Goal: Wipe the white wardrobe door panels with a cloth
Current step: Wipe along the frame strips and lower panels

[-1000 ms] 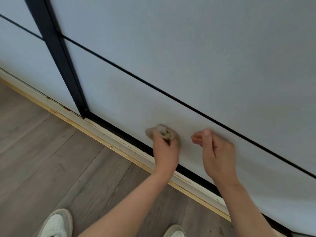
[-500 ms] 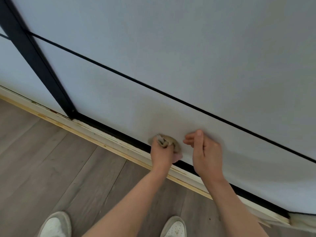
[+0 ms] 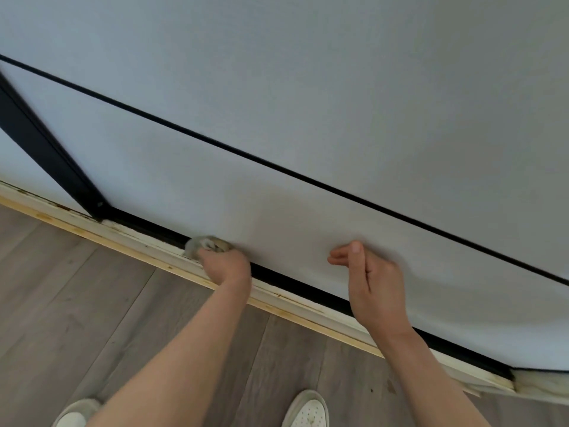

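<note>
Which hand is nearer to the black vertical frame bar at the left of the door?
Left. The left hand, gripping the cloth, is at the door's bottom edge, right of the black vertical frame bar. The right hand is farther right along the panel.

Grey wood-look floor (image 3: 92,318) runs below a pale wooden threshold strip (image 3: 147,252); two white shoes (image 3: 308,409) stand on the planks.

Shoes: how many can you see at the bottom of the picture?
2. One white shoe sits at the lower left edge, partly behind the left forearm; the other white shoe is at lower centre, between the forearms. Both are cut off by the frame.
</note>
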### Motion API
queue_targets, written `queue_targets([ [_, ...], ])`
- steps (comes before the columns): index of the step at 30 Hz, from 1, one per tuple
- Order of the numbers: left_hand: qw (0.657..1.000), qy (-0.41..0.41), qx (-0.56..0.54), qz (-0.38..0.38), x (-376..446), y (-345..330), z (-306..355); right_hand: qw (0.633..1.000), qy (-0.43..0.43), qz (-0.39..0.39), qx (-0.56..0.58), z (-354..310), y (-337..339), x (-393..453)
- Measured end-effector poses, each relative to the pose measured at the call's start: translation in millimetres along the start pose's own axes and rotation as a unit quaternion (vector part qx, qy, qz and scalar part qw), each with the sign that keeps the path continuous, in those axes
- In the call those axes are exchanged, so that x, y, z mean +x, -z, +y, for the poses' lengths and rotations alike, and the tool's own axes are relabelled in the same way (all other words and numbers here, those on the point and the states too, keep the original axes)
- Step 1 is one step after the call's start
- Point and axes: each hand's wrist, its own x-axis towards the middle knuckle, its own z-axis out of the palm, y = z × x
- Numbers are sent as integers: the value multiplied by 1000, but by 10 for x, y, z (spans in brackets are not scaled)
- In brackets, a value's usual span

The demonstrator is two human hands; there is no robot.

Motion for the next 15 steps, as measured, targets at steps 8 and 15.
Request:
queue_targets([
  [8, 942, 141, 36, -302, -1182, -562, -656, 999, -32, -10, -25, 48, 68, -43],
  [15, 843, 121, -57, -522, -1661, 100, -126, 991, -122, -1, -62, -37, 488, -250],
])
